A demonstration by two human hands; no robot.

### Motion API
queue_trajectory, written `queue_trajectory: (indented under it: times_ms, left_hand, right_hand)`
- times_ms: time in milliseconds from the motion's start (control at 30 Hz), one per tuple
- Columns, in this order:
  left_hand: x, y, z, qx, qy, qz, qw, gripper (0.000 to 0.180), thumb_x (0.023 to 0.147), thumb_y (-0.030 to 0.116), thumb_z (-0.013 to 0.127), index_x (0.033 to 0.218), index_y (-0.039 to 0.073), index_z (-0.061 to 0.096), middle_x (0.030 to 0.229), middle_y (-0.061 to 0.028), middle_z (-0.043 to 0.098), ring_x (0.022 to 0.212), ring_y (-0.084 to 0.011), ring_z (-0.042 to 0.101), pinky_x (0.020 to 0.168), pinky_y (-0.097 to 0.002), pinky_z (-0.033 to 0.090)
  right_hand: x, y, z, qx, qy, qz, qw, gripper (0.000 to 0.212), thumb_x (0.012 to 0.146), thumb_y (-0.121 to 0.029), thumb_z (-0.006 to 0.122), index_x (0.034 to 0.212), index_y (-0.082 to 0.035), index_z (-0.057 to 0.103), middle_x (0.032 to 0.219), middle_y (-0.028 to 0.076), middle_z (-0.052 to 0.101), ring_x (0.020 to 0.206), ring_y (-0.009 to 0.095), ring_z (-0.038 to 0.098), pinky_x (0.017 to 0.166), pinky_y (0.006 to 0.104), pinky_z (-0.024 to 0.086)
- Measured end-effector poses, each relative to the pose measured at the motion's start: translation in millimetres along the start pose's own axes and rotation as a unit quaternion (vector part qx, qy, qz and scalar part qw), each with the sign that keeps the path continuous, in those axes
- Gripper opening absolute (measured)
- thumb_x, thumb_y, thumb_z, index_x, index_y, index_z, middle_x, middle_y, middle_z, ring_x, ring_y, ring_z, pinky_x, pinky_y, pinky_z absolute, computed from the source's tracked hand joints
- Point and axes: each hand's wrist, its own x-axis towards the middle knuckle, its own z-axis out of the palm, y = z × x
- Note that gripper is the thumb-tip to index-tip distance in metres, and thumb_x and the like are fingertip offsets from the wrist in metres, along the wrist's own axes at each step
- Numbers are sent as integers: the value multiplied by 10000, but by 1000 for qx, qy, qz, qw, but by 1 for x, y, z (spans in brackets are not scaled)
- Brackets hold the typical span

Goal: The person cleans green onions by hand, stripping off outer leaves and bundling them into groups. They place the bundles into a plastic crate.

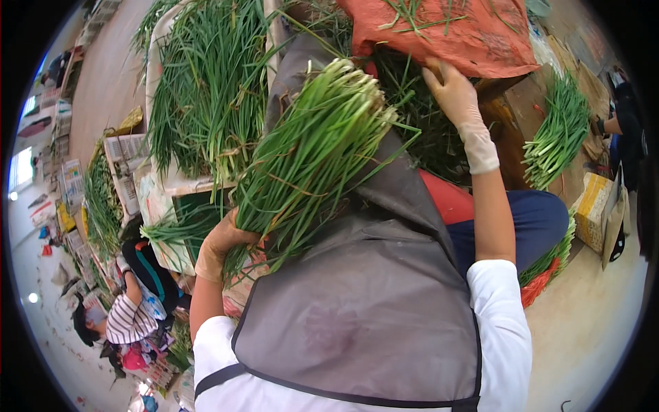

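Note:
My gloved left hand (233,237) is closed around the leafy lower end of a large bunch of chives (302,165). The bunch slants across my lap, its pale cut ends pointing up and to the right. My gloved right hand (453,93) is at the lower edge of an orange plastic sheet (439,34), beside loose dark green trimmings (425,130). Its fingers are bent together at that edge; whatever they hold is hidden. A grey apron (364,295) covers my lap beneath the bunch.
A crate heaped with long chives (209,89) stands at the upper left. A finished-looking bundle (559,123) lies on a board at the right, above a yellow-and-white box (592,209). Another person in a striped top (134,319) sits at the lower left.

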Motion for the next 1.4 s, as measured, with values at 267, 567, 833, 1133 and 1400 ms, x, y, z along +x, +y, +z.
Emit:
queue_trajectory:
  times_ms: [267,567,833,1133,1400]
  left_hand:
    - [7,37,5,126,-56,34,990,643,598,3,723,1203,26,508,1008,-5,621,881,-88,542,832,-235,437]
    - [-25,18,-16,143,-5,83,986,550,691,-6,678,1218,22,522,1056,-2,604,948,-76,515,866,-228,410]
    - [-33,6,-8,295,71,167,938,675,636,-147,595,1271,68,516,1062,-54,658,912,-70,561,813,-225,444]
    - [-23,3,-6,283,84,172,940,623,667,-117,618,1262,28,503,1056,-72,650,911,-91,561,827,-234,440]
    - [4,-53,-11,-109,-17,-98,989,645,534,-65,620,1167,18,531,880,-70,629,708,-156,608,624,-254,500]
  right_hand:
    - [-29,-113,15,110,-70,-415,901,407,778,-267,690,1126,-75,605,1118,113,600,1128,268,519,997,378,361]
    - [-16,-5,-33,726,-80,-15,683,304,921,-256,546,1017,31,584,578,-55,384,493,37,312,459,225,261]
    - [-31,-37,-6,340,-270,-73,898,515,877,-377,561,1196,27,528,1119,129,620,1036,192,563,900,291,420]
    - [-25,16,-4,508,-102,73,852,327,916,-317,538,989,-24,663,803,42,654,685,115,587,751,249,453]
    - [-64,-66,15,434,-263,-36,861,728,783,-246,692,1394,-70,337,1256,76,522,1093,135,486,933,271,397]
